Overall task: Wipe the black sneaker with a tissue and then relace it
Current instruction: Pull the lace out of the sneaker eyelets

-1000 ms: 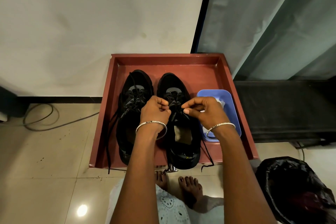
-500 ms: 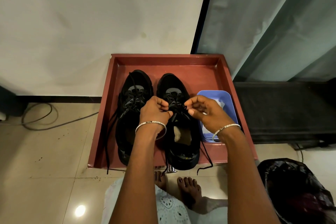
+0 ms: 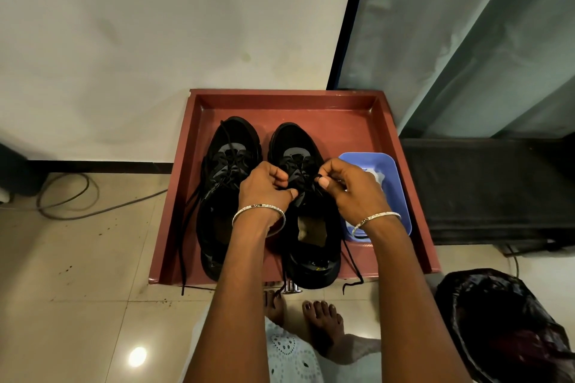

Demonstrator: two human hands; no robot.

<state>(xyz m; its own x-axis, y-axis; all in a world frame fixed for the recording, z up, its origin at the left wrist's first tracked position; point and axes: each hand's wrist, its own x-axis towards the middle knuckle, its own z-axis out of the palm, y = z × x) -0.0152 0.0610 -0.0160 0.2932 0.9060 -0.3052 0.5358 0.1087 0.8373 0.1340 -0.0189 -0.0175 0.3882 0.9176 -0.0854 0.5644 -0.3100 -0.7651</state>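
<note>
Two black sneakers stand side by side, toes away from me, in a red tray [image 3: 342, 109]. Both my hands work over the lacing of the right sneaker [image 3: 306, 246]. My left hand [image 3: 264, 188] pinches the black lace [image 3: 300, 179] at the sneaker's left side. My right hand [image 3: 348, 186] pinches the lace between thumb and forefinger at the right side. One loose lace end trails over the tray's front edge beside my right forearm. The left sneaker [image 3: 225, 165] has its long laces hanging loose over the tray's left wall.
A blue plastic tub [image 3: 396, 183] holding white tissue sits in the tray to the right of the sneakers. A bin lined with a black bag [image 3: 504, 326] stands at the lower right. A cable [image 3: 68, 196] lies on the tiled floor at left. My bare feet are below the tray.
My right hand has shifted slightly up and to the left along the lacing, drawing the lace with it. My left hand stays in nearly the same place on the lace.
</note>
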